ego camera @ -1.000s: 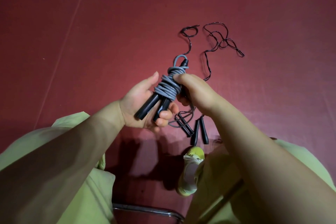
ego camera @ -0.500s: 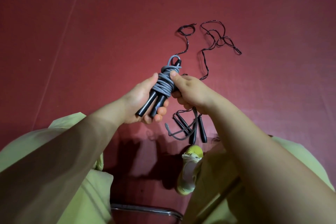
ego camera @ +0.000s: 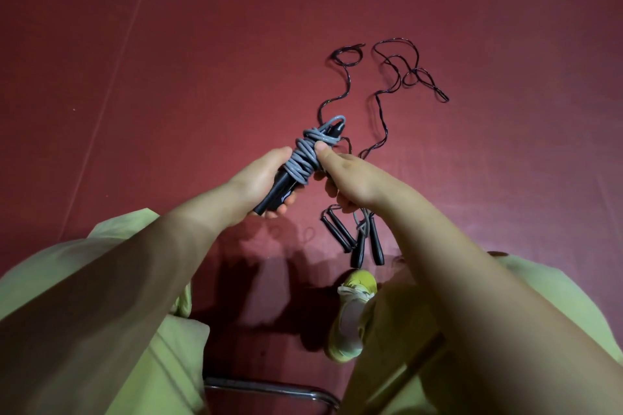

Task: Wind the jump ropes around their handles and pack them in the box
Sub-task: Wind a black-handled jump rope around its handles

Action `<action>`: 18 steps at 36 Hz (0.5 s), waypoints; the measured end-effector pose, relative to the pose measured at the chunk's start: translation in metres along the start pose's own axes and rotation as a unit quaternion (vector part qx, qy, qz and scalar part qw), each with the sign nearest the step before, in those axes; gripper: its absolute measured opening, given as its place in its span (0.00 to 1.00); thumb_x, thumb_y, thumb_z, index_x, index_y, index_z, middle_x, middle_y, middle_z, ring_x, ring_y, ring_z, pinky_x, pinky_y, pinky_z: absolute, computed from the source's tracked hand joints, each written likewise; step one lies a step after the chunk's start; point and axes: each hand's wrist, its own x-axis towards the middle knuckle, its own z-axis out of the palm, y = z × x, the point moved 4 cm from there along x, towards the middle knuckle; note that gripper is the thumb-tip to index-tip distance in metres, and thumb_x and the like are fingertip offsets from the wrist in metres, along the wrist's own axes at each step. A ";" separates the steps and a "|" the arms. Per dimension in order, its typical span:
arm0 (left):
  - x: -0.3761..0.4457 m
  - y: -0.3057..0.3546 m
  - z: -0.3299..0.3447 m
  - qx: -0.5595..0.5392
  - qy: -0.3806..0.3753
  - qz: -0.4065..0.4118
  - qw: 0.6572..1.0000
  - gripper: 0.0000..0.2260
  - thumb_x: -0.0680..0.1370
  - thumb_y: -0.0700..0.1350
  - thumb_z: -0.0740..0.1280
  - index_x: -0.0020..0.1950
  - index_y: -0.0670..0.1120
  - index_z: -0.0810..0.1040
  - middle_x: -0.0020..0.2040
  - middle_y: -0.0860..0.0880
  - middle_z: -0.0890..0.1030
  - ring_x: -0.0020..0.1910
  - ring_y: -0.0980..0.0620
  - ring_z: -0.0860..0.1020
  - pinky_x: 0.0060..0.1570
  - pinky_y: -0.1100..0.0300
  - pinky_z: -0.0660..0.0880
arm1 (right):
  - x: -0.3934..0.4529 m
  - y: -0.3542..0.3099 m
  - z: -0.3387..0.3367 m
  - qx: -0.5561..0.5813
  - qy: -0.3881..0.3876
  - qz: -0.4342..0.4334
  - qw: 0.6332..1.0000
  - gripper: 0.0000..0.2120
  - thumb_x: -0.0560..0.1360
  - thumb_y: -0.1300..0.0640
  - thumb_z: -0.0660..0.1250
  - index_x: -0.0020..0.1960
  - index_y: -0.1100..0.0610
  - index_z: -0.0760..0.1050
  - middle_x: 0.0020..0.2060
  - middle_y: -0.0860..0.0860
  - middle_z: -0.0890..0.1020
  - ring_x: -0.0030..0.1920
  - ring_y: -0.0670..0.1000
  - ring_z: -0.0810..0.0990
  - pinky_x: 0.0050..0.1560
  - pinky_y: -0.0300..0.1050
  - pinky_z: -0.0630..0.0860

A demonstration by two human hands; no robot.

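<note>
We hold the grey jump rope [ego camera: 305, 158] in the air above the red floor [ego camera: 168, 61], in front of our knees. Its cord is coiled in many turns round the upper half of its two black handles [ego camera: 276, 190], which lie side by side. The left hand [ego camera: 261, 178] grips the lower, bare part of the handles, fingers curled beneath them. The right hand [ego camera: 350, 178] pinches the coil near its top, thumb pressed on the outer turns; its other fingers are curled behind the bundle, and we cannot tell whether they hold the cord end. A short grey loop stands out at the tip of the handles. We judge that winding of this rope is nearly complete, with only the securing of the last turn left.

One thin dark rope [ego camera: 387, 84] lies loose and unwound on the floor beyond the hands, trailing toward the far right. Several black handles [ego camera: 360, 239] lie together on the floor below the right hand, near a yellow shoe [ego camera: 354, 310]; we cannot tell how many ropes they belong to. That winding is not yet done.

No box is in view, so we judge that packing has not begun for the rope in hand. A chair frame [ego camera: 269, 389] shows at the bottom edge.
</note>
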 end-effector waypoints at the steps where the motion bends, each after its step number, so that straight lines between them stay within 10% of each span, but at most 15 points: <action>1: 0.000 0.000 0.000 -0.002 0.004 0.006 1.000 0.26 0.82 0.59 0.46 0.40 0.44 0.74 0.29 0.47 0.73 0.25 0.51 0.70 0.28 0.62 0.66 | 0.000 0.000 0.000 0.003 0.002 0.000 1.000 0.30 0.81 0.37 0.46 0.53 0.60 0.74 0.36 0.54 0.72 0.32 0.52 0.70 0.35 0.44 0.70; 18: 0.003 -0.003 -0.011 0.046 0.054 0.055 0.996 0.18 0.80 0.58 0.59 0.48 0.43 0.75 0.37 0.48 0.75 0.33 0.53 0.72 0.43 0.56 0.76 | 0.000 0.000 -0.001 0.018 -0.001 0.042 0.999 0.33 0.78 0.31 0.45 0.50 0.57 0.75 0.39 0.53 0.81 0.31 0.50 0.72 0.31 0.42 0.66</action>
